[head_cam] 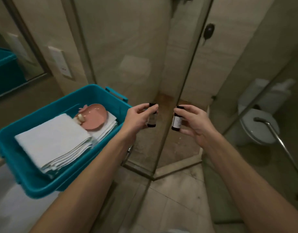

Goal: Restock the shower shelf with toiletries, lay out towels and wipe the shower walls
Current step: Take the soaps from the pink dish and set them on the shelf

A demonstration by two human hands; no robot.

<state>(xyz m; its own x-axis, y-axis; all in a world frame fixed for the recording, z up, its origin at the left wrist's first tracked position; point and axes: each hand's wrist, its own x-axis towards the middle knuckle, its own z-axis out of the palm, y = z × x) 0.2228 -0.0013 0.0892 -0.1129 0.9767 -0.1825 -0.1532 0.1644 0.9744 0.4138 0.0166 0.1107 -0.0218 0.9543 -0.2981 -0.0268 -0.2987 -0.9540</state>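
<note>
My left hand point(138, 116) grips a small dark toiletry bottle with a black cap point(152, 121), held upright in front of the glass shower enclosure. My right hand point(193, 121) grips a second small dark bottle with a pale label point(176, 121), level with the first and a short gap to its right. Both bottles hang in the air before the edge of the glass shower door point(183, 91). To the left, a teal plastic bin point(32, 179) holds a stack of folded white towels point(50, 140) and a pink soap dish point(96, 116) with a small pale item on it.
The shower's glass panels point(128, 56) meet at a corner straight ahead, with a tiled threshold point(176, 167) on the floor below. A white toilet point(257, 130) and a metal grab bar point(279, 140) stand to the right. A mirror point(8, 52) and a wall switch plate point(60, 63) are at left.
</note>
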